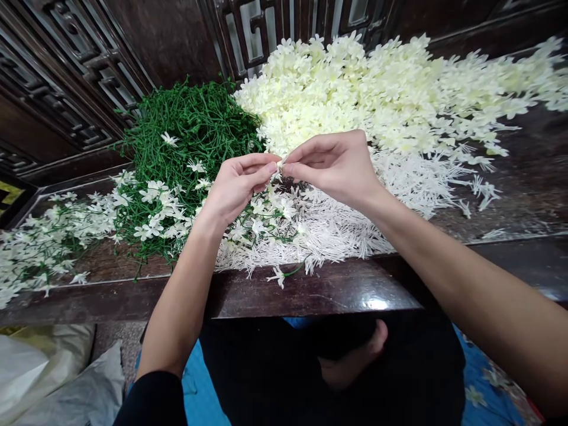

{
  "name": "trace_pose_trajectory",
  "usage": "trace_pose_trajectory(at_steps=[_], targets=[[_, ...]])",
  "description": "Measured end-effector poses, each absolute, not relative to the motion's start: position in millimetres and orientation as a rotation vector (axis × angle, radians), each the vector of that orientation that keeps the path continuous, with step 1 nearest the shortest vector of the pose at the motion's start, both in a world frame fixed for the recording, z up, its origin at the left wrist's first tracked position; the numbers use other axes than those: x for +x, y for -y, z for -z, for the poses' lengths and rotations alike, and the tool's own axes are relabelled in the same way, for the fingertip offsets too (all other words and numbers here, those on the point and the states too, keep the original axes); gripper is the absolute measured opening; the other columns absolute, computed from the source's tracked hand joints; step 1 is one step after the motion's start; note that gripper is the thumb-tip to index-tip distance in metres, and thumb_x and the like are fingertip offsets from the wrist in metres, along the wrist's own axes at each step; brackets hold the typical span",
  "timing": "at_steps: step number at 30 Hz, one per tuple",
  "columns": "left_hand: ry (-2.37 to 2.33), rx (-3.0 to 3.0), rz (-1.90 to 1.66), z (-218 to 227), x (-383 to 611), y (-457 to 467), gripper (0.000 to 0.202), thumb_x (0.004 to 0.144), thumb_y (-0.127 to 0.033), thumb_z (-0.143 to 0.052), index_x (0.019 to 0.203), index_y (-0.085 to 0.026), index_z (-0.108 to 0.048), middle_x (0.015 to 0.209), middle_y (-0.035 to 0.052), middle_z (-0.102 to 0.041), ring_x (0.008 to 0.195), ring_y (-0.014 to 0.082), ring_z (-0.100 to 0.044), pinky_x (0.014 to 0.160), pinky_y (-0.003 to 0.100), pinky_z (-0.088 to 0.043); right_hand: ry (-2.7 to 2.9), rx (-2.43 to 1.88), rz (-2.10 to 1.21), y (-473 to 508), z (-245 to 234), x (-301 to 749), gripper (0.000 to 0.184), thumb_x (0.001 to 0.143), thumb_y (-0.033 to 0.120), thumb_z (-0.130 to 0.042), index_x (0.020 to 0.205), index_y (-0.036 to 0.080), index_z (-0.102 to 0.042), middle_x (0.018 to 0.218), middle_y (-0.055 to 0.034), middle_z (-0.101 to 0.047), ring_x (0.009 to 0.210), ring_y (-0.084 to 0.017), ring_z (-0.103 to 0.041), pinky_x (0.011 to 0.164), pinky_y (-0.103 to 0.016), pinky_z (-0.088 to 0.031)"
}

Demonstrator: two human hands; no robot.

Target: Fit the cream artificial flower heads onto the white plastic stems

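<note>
My left hand (237,184) and my right hand (338,164) meet over the piles, fingertips almost touching. Between them is a small whitish artificial flower piece (279,168), pinched by thumb and forefinger on both sides; the fingers hide most of it. Just behind my right hand spreads a heap of cream artificial blossoms (337,89). Beneath the hands lie thin white plastic flower centres (350,228). Left of them is a tangle of green plastic stems (190,124). White flowers on green stems (155,207) rest on its front part and under my left hand.
A dark wooden bench (319,290) carries all the piles, with a carved lattice back (252,35) behind. More stemmed white flowers (39,248) lie at its left end. Pale sacks (66,378) stand at lower left. A blue sheet (199,384) covers the floor beneath my legs.
</note>
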State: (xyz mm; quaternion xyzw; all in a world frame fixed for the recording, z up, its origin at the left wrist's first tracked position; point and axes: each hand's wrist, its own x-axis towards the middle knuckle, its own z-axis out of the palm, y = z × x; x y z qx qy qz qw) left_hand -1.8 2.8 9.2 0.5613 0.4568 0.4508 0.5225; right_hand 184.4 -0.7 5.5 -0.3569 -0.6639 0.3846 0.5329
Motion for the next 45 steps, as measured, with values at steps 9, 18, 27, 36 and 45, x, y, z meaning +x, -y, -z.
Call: trace_pose_trajectory(at_steps=[9, 18, 27, 36, 45], targets=[[-1.153, 1.382, -1.055, -12.9, -0.2, 0.6, 0.010, 0.078, -0.018, -0.079, 0.088, -0.019, -0.078, 0.075, 0.0025, -0.072, 0.065, 0.0092, -0.062, 0.061, 0.022, -0.052, 1.623, -0.832, -0.698, -0.3, -1.4, 182.7, 0.011, 0.073, 0.012, -0.078, 0.071, 0.023, -0.077, 0.075, -0.0026, -0.076, 0.070, -0.020, -0.071, 0.069, -0.039, -0.063], [-1.133, 1.444, -1.066, -11.1, 1.1, 0.3, 0.009, 0.076, -0.013, -0.078, 0.085, -0.016, -0.078, 0.079, 0.0028, -0.074, 0.068, 0.0084, -0.064, 0.065, 0.021, -0.054, 1.697, -0.828, -0.713, 0.3, 2.1, 182.2, 0.010, 0.075, 0.011, -0.075, 0.074, 0.021, -0.078, 0.075, -0.0020, -0.075, 0.070, -0.019, -0.071, 0.071, -0.038, -0.063], [-1.127, 1.554, -1.056, -11.1, -2.3, -0.4, 0.011, 0.077, -0.019, -0.079, 0.088, -0.017, -0.078, 0.083, 0.0042, -0.076, 0.070, 0.0094, -0.066, 0.065, 0.021, -0.054, 1.707, -0.831, -0.778, -0.3, -0.3, 185.7, 0.007, 0.073, 0.022, -0.082, 0.076, 0.020, -0.077, 0.078, -0.0031, -0.076, 0.072, -0.020, -0.073, 0.075, -0.040, -0.065], [-1.172, 1.615, -1.105, -14.2, -1.9, 2.2, 0.011, 0.077, -0.017, -0.078, 0.087, -0.017, -0.078, 0.085, 0.0051, -0.078, 0.074, 0.0116, -0.070, 0.069, 0.023, -0.057, 1.707, -0.835, -0.816, -3.2, -5.0, 189.5, 0.015, 0.071, 0.024, -0.085, 0.080, 0.021, -0.073, 0.081, -0.0038, -0.075, 0.073, -0.020, -0.071, 0.076, -0.040, -0.065], [-1.128, 1.664, -1.057, -8.8, -5.2, -1.1, 0.012, 0.075, -0.020, -0.080, 0.087, -0.018, -0.079, 0.085, 0.0050, -0.077, 0.073, 0.0114, -0.069, 0.070, 0.023, -0.057, 1.733, -0.819, -0.821, -0.9, -3.4, 187.0, 0.013, 0.073, 0.026, -0.083, 0.076, 0.020, -0.071, 0.078, -0.0027, -0.073, 0.073, -0.020, -0.070, 0.076, -0.042, -0.063]])
